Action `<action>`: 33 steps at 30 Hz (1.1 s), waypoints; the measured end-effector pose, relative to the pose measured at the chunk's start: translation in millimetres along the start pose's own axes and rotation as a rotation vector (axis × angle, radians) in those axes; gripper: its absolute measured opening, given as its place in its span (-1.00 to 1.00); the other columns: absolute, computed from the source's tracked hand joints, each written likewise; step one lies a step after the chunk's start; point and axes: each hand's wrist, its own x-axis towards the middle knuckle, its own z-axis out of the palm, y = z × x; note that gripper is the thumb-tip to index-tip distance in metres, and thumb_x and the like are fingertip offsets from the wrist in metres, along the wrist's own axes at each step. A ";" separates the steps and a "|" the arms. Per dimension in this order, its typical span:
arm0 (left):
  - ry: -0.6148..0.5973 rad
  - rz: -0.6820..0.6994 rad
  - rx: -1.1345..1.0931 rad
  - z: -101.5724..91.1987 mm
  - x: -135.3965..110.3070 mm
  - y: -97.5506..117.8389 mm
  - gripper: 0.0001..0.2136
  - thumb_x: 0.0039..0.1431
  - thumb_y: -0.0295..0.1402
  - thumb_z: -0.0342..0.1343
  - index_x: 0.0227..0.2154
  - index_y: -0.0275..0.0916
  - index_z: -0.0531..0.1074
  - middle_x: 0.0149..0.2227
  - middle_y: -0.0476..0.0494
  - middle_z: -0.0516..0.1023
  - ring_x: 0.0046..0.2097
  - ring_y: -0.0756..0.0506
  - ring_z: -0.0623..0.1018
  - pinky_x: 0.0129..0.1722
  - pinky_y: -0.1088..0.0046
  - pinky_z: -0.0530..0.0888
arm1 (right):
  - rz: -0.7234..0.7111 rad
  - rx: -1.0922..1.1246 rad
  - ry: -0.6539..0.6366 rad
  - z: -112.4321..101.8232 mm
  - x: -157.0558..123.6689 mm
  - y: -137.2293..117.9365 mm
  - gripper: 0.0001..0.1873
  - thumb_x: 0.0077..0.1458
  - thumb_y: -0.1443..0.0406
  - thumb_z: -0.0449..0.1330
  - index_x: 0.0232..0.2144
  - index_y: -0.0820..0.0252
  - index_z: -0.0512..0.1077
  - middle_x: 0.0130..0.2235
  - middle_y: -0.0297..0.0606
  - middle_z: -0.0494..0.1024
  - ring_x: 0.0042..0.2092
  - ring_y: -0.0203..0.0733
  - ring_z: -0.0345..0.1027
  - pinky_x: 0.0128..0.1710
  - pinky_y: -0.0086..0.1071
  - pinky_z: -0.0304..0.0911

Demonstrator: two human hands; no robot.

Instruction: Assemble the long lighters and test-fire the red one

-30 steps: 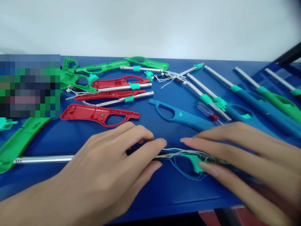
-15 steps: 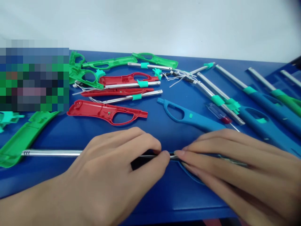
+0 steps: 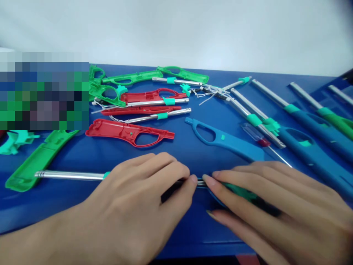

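Head view shows the left hand [image 3: 146, 195] arched over a metal tube [image 3: 71, 175], its fingers bent and closed across the inner end, where a dark body shows between them; the thumb's grip underneath is hidden. This hold probably keeps the tube in line and stops it rolling. The tube's free end pokes out behind the left fingers, past a teal collar [image 3: 106, 176], towards a green shell [image 3: 41, 162]. Facing them, the right hand [image 3: 275, 202] has its fingers slightly spread, forefinger tip close to the left fingertips, thumb lower and apart; whether it pinches anything I cannot tell. A thin strip [image 3: 201, 183] shows in the narrow gap between both sets of fingertips, perhaps braced from either side. Under the right fingers lie a green piece and a blue rim, mostly covered. Just beyond the right fingers, a blue shell [image 3: 237, 144] and a screwdriver [image 3: 263, 142] lie on the tabletop [image 3: 193, 235], seemingly within easy reach. Farther past the left fingers, a red shell [image 3: 116, 133] lies open side up, which leaves its inside visible.
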 end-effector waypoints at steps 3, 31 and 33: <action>0.024 -0.002 -0.016 1.3 0.1 -0.4 -0.61 0.63 -0.56 -0.01 -0.22 -0.25 0.72 -0.24 -0.11 0.71 -0.32 -0.10 0.59 -0.33 0.28 0.54 | 0.031 0.064 0.031 3.5 -7.9 0.9 -0.54 0.44 0.10 0.45 0.31 -0.05 0.66 0.07 -0.21 0.80 0.03 0.10 0.73 -0.01 -0.05 0.68; -0.099 -0.266 0.111 -56.9 -71.0 -7.2 -0.74 0.67 -0.49 0.06 0.19 -0.10 0.58 0.03 -0.14 0.61 -0.01 -0.14 0.63 -0.03 0.31 0.58 | -0.048 -0.016 0.036 29.1 -30.5 15.7 -0.47 0.54 0.35 0.26 0.43 -0.13 0.58 0.22 -0.27 0.74 0.14 0.03 0.60 0.19 0.03 0.38; -0.097 -0.244 0.078 -52.8 -69.7 -6.2 -0.75 0.68 -0.49 0.05 0.21 -0.15 0.56 0.05 -0.18 0.59 0.00 -0.14 0.62 -0.05 0.33 0.57 | -0.065 -0.022 0.041 28.0 -28.0 15.2 -0.51 0.55 0.36 0.26 0.41 -0.07 0.60 0.22 -0.25 0.74 0.16 0.01 0.59 0.21 0.00 0.37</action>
